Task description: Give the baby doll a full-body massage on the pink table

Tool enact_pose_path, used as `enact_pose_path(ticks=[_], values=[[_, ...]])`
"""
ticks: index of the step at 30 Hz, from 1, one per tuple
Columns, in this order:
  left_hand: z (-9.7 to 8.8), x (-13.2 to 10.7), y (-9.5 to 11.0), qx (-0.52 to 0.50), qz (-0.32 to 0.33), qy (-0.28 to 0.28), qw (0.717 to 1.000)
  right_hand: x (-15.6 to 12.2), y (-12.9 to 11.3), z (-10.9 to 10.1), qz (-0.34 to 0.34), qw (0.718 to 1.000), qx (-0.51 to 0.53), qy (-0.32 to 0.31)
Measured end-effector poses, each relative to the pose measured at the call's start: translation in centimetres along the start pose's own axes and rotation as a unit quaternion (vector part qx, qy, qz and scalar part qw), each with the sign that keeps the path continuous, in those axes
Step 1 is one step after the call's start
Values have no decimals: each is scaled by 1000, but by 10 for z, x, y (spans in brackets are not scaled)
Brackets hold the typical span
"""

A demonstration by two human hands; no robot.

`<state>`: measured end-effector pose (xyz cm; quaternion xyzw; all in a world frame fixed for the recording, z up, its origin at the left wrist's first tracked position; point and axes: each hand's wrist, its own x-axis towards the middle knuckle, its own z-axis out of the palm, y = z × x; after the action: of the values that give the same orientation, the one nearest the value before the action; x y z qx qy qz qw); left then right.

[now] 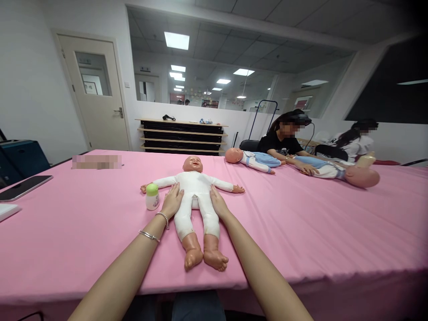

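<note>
A baby doll (196, 183) in a white cloth body lies on its back, head away from me, arms spread out, feet toward me. Against one side of its hips rests my left hand (172, 200), fingers stretched out and lying along the white cloth. My right hand (218, 203) lies the same way on the opposite side, flat and open. Neither hand is wrapped round anything; the undersides of both are hidden. Just left of my left hand stands a small white bottle (153, 200) with a green cap, upright beside the doll's arm.
A pink cloth (284, 223) covers the table. Farther right lie two dolls in blue and white, one doll (257, 160) by a co-worker (284, 138) whose hands touch the other doll (321, 168). A phone (25, 187) lies at the left edge. Another person (356, 140) sits beyond.
</note>
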<state>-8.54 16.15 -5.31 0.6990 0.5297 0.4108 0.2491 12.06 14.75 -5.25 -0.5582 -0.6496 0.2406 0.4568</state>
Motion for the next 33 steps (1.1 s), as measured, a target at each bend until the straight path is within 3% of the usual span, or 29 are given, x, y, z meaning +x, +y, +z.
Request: enact_pose_path(ticks=[2, 4, 7, 12, 15, 17, 19, 22, 24, 26, 31, 33], values=[[-1, -2, 6, -10, 61, 3, 998, -2, -7, 0, -55, 998, 21, -15], [0, -3, 11, -13, 111, -57, 992, -2, -10, 1, -85, 993, 21, -73], [2, -2, 13, -9, 90, -127, 988, 1, -4, 4, -75, 990, 2, -115], [2, 0, 2, 4, 4, -91, 996, 4, 11, 5, -5, 998, -10, -64], [1, 0, -4, 18, -38, -39, 998, 3, 8, 3, 23, 999, -24, -41], [1, 0, -2, 0, -21, 0, 1000, 1, 2, 2, 13, 1000, -15, -11], [2, -1, 3, -31, 38, 19, 999, 0, -3, 2, -37, 999, 19, 10], [3, -3, 13, -42, 105, -47, 993, 2, -4, 6, -112, 992, 48, -41], [4, -5, 18, -26, 86, -102, 991, 5, 2, 8, -110, 990, 24, -85], [4, -5, 19, -11, 48, -118, 992, 8, 10, 9, -84, 993, 1, -89], [4, -4, 12, 1, -25, -31, 999, 10, 14, 9, 2, 1000, 16, -18], [3, -3, 11, -9, -12, 21, 1000, 8, 7, 8, -15, 1000, 24, -1]])
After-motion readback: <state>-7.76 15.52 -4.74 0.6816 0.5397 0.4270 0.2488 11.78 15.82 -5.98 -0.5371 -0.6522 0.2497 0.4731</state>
